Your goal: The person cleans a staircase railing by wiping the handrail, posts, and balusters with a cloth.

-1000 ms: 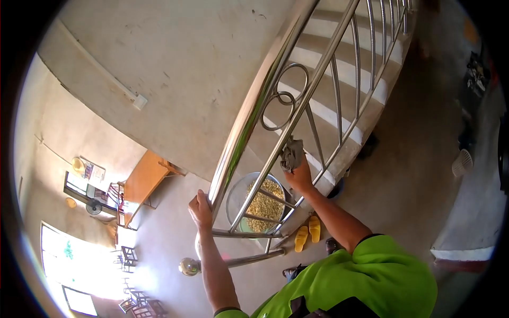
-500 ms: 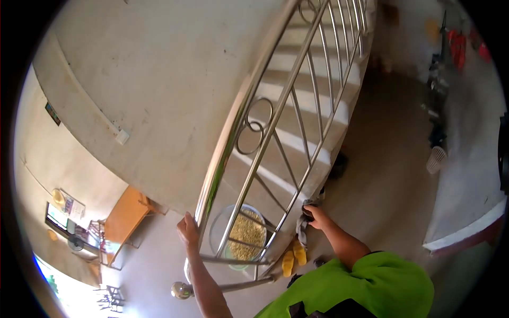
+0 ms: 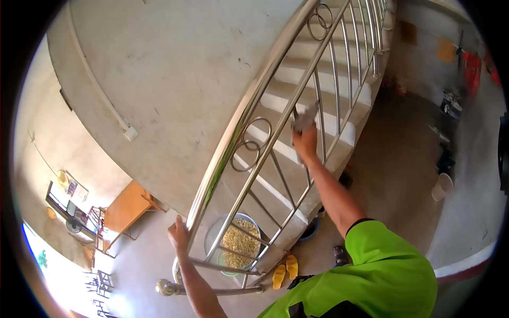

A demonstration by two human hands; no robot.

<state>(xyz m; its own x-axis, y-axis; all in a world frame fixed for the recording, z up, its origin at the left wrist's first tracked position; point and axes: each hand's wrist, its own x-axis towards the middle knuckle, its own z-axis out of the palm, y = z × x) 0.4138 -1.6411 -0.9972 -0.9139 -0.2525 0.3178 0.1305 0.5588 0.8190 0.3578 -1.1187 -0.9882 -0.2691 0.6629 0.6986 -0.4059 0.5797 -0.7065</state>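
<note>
Grey cloth (image 3: 304,121) is bunched in my right hand (image 3: 306,144), whose fingers are closed on it. The cloth lies against a thin upright bar (image 3: 319,90) of the steel stair railing. My left hand (image 3: 179,233) is closed at the lower end of the shiny handrail (image 3: 212,177), its thumb side up; part of its fingers is hidden. Between the hands are the railing's slanting bars and two joined metal rings (image 3: 252,143). Below them, behind the bars, stands a wide basin (image 3: 208,241) filled with pale yellowish grains or pieces (image 3: 241,244).
White-edged steps (image 3: 318,79) climb behind the railing. A round metal knob (image 3: 167,286) ends the lower rail. Yellow slippers (image 3: 285,271) and a dark shoe (image 3: 340,256) lie on the floor. A wooden table (image 3: 127,208) stands left; a pale bin (image 3: 442,186) stands by the right wall.
My right hand has moved up from the railing's lower edge to an upright bar, carrying the cloth. My left hand stays at the handrail's lower end. The view has shifted slightly.
</note>
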